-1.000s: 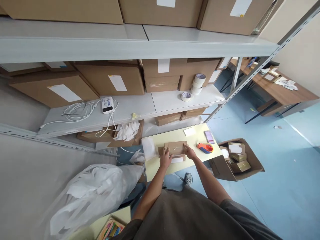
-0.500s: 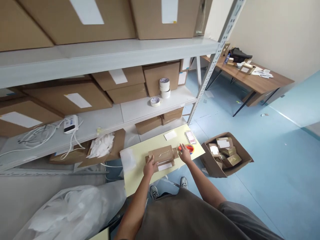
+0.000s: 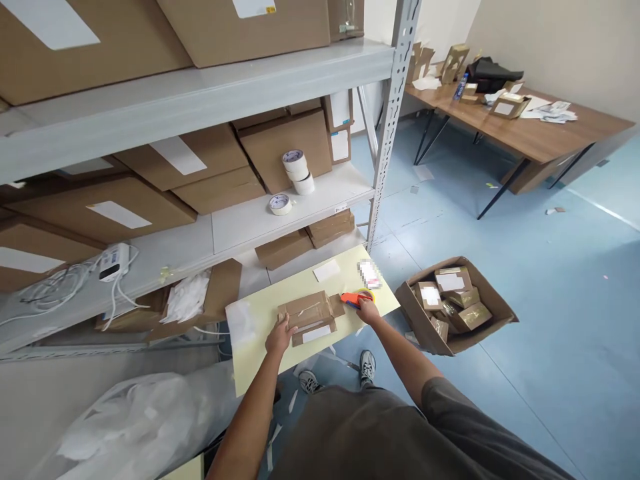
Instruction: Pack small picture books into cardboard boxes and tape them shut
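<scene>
A flat brown cardboard box (image 3: 306, 311) with clear tape and a white label lies on the pale yellow tabletop (image 3: 260, 360). My left hand (image 3: 280, 335) rests on the box's left end, thumb and fingers holding its edge. To the right of the box, my right hand (image 3: 369, 310) is closed round an orange and blue tape dispenser (image 3: 354, 299) with a yellow roll. The dispenser's front is close to the box's open right flap. Behind them lie a white paper (image 3: 327, 270) and a blurred printed slip (image 3: 369, 274).
An open carton (image 3: 406, 313) of small boxes stands on the floor at the right. Metal shelving (image 3: 320, 217) with cartons and tape rolls (image 3: 280, 205) rises beyond the table. A plastic bag (image 3: 135, 427) is at lower left; a wooden desk (image 3: 530, 137) stands farther back.
My right hand has closed round the tape dispenser, which now points toward the box. My left hand stays on the box. The whole view has shifted to the right.
</scene>
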Available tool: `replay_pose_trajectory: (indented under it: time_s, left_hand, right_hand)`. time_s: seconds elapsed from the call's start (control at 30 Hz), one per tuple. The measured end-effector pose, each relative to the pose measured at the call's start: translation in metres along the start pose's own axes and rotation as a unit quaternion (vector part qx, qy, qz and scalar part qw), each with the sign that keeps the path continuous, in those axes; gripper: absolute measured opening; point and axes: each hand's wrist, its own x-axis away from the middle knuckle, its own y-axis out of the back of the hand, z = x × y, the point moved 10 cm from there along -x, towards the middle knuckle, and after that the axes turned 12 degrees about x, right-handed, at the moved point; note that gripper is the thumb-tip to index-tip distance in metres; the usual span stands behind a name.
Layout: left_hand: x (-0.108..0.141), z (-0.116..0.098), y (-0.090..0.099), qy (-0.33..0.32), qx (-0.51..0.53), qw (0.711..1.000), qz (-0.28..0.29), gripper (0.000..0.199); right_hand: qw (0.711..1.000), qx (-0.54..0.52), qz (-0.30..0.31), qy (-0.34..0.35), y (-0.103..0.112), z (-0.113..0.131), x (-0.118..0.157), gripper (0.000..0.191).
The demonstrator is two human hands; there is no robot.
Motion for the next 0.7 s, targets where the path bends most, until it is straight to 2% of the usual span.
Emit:
replay_pose_trajectory:
  time_s: [0.1,0.2,0.3,0.4,0.47,0.53,0.63,0.7]
  left_hand:
    - [0.001,-0.004,0.0,-0.002,-0.001,1.0,0.012,0.065]
    - [0.003,-0.004,0.0,0.003,0.018,1.0,0.013,0.069]
    - [0.003,-0.001,-0.002,0.008,0.039,0.999,0.007,0.069]
    - [0.001,0.0,-0.004,0.009,0.065,0.998,-0.004,0.067]
    - [-0.003,-0.001,-0.004,0.009,0.081,0.997,-0.01,0.066]
    - [-0.007,-0.002,-0.004,0.009,0.095,0.995,-0.01,0.067]
    - [-0.012,-0.001,-0.005,0.011,0.124,0.992,-0.003,0.069]
    - [-0.014,0.001,-0.007,0.007,0.15,0.989,-0.005,0.071]
  right_hand:
    - [1.0,0.013,-0.003,-0.016,-0.016,0.003,0.0,0.06]
    - [0.998,0.028,0.009,-0.046,-0.019,0.0,-0.002,0.054]
    - [0.998,0.03,0.027,-0.049,-0.009,-0.003,-0.006,0.043]
    - [1.0,-0.02,-0.01,-0.007,0.016,0.004,-0.002,0.045]
    - [0.996,-0.06,-0.04,0.058,0.033,0.024,0.009,0.048]
    - [0.986,-0.096,-0.045,0.129,0.043,0.055,0.025,0.049]
    - [0.968,-0.145,-0.007,0.206,0.046,0.113,0.046,0.053]
    - [0.961,-0.157,0.025,0.225,0.043,0.149,0.05,0.057]
